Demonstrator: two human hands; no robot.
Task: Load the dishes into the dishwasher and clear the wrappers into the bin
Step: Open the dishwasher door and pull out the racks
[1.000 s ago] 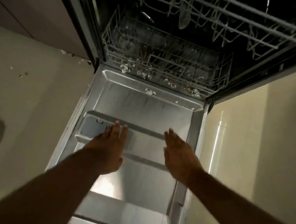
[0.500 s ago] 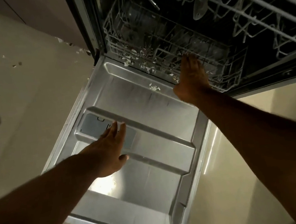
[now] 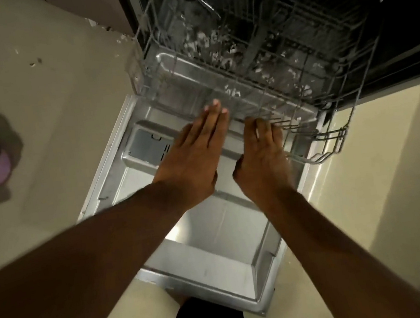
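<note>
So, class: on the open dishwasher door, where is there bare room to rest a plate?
Free: the door's near panel, between the hands and its front lip. Crowded: the far half, under the lower rack that the right hand grips; the left hand hovers flat.

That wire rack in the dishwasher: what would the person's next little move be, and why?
Probably pull the lower rack further out over the open door. The right hand has its fingers curled on the rack's front edge, the left hand hovers flat beside it, and the rack is only partly out, too far in for easy loading.
</note>
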